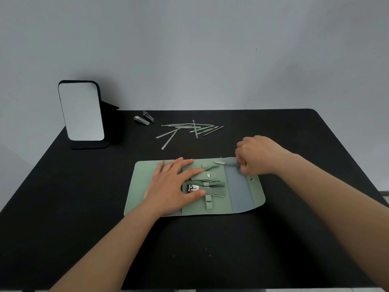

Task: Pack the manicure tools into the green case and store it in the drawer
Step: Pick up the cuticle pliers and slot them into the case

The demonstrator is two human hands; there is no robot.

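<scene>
A soft, matte green case (244, 192) lies unfolded flat on the black surface (84, 207), its corners rounded, a metal snap at its right flap and small loops sewn down its middle panel. The left hand (174, 186) rests flat on the case with fingers spread wide, pressing its left and middle panels; beside its fingertips sit a shiny steel clipper (193, 188) and a thin pin-like tool (217, 195) tucked under loops. The right hand (256, 154) is curled closed at the case's upper right edge, pinching a slim metal tool with a pointed blade (221, 163) that lies over the case. Farther back, thin green and steel sticks (189, 129) lie crossed in a loose heap, two more clippers (144, 118) near them, and a rounded rectangular mirror (82, 112) stands tilted at the left.
</scene>
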